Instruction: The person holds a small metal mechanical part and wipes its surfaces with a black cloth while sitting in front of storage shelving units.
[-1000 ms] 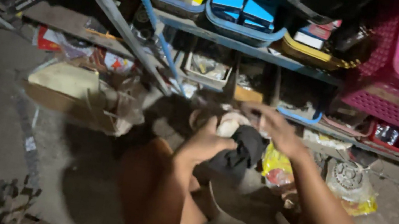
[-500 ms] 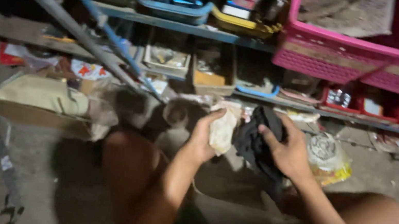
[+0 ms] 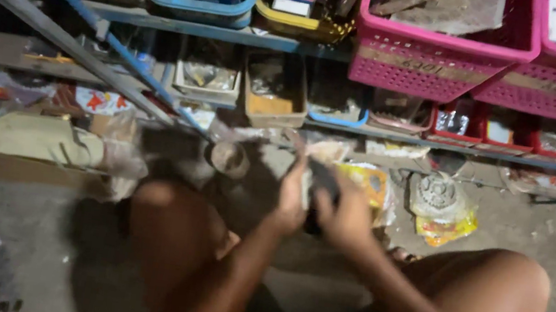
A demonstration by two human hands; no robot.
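Observation:
I squat on a concrete floor before low shelves. My left hand (image 3: 292, 198) and my right hand (image 3: 344, 216) are pressed together in front of my knees. Between them is a dark cloth (image 3: 321, 184), bunched around a pale part that is now mostly hidden. My right hand wraps over the cloth; my left hand grips from the other side. Motion blur hides the fingers' exact hold. A small round metal piece (image 3: 228, 158) lies on the floor just left of my hands.
A yellow plastic bag with a round toothed part (image 3: 439, 204) lies to the right. A flat cardboard box (image 3: 33, 147) sits at left. Pink baskets (image 3: 445, 53), blue and yellow trays (image 3: 198, 3) and small bins fill the shelves. A blue and grey metal bar (image 3: 84, 42) slants across.
The view has moved closer to the shelves and shifted right. My hands have closed together around the cloth, covering the pale part that my left hand held in plain sight before.

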